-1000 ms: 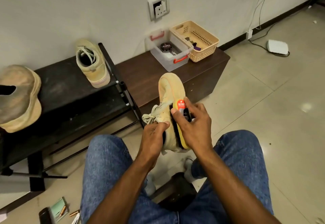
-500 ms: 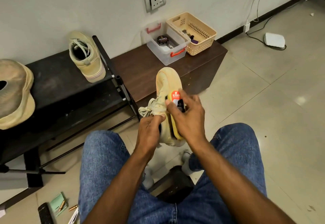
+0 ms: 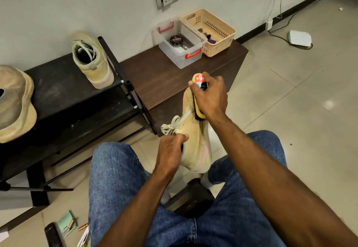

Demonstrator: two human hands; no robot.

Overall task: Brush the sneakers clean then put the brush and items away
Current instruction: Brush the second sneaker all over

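- Left hand [image 3: 170, 149] grips the tan suede sneaker [image 3: 195, 142] at its collar, above the knees.
- Right hand [image 3: 210, 96] fingers curl round the yellow-backed brush [image 3: 199, 81], bristles on the toe.

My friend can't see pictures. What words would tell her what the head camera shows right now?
A seated person in jeans holds a tan sneaker by its collar with the left hand and brushes near its toe with a yellow brush gripped in the right hand. Its mate sits on a black rack, beside a clear box and beige basket on a bench.
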